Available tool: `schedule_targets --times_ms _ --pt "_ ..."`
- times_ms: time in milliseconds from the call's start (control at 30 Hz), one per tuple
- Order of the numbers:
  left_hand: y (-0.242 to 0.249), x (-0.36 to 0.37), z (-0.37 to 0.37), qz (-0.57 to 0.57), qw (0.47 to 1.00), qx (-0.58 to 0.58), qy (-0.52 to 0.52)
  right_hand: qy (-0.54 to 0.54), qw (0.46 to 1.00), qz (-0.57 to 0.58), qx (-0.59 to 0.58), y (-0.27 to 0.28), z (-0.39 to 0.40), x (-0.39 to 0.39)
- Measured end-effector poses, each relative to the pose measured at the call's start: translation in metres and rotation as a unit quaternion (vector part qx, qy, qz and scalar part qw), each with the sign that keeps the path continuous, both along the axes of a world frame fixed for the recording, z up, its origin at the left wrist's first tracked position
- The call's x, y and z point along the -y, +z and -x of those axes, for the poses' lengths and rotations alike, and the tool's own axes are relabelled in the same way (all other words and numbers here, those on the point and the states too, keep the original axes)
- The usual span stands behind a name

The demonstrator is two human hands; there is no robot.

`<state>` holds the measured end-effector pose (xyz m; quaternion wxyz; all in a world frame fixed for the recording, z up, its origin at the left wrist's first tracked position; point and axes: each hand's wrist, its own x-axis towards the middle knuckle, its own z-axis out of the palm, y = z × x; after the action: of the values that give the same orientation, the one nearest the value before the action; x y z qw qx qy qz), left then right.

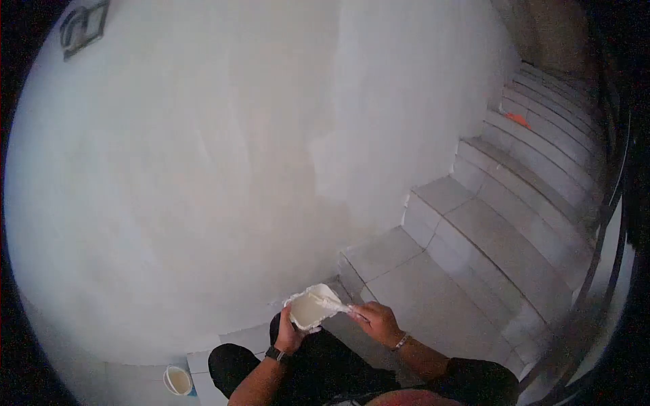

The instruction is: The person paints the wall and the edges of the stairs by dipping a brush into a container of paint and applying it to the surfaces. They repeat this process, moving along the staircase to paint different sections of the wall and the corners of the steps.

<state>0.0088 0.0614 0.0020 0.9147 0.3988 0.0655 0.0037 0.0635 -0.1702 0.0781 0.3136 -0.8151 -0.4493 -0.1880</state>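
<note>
One tub (pixel 325 289) and one brush (pixel 333 304) above tiled stairs (pixel 467 237)

The left hand (pixel 290 335) holds the tub at its near left side, the thumb lying along the rim and the other fingers curled round and under, mostly out of sight. The opening faces up toward the camera, showing a pale, creamy coating (pixel 308 312) inside, with thick white smears around the rim.

The right hand (pixel 376 321) has its fingers closed on the brush at the tub's right side. White matter covers most of the brush, and its far end lies over the opening, inside the rim; whether it touches the coating is too small to tell.

A dark watch (pixel 275 353) circles the left wrist and a light bracelet (pixel 401 340) the right. Dark-clad knees (pixel 233 365) sit just below the tub.

Beside the stairs stands a pale wall (pixel 169 169), with a brighter white area (pixel 393 101) toward the right, its edge uneven. A framed piece (pixel 84 27) hangs at the upper left. At the lower left, well apart from the hands, is a bucket (pixel 192 390), partly blue, with pale contents. Farther up the stairs lies an orange object (pixel 518 120), and a dark railing (pixel 602 250) curves along the right.
</note>
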Motion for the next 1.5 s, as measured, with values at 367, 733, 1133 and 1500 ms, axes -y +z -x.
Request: schedule_targets --times_ms 367,733,1133,1500 --pt "-0.003 -0.004 0.0 0.001 0.999 0.022 0.026 0.019 0.997 0.057 0.046 0.002 -0.032 0.014" --pt "-0.006 0.004 -0.014 0.022 0.999 -0.038 0.006 0.097 0.958 0.235 0.137 0.053 -0.05 -0.01" --pt "-0.001 -0.009 -0.013 0.046 0.997 -0.056 0.004 0.124 0.933 0.28 0.187 0.04 -0.063 -0.034" --pt "-0.004 -0.011 -0.016 0.03 0.998 -0.051 -0.002 0.126 0.929 0.303 0.171 0.041 -0.072 -0.03"
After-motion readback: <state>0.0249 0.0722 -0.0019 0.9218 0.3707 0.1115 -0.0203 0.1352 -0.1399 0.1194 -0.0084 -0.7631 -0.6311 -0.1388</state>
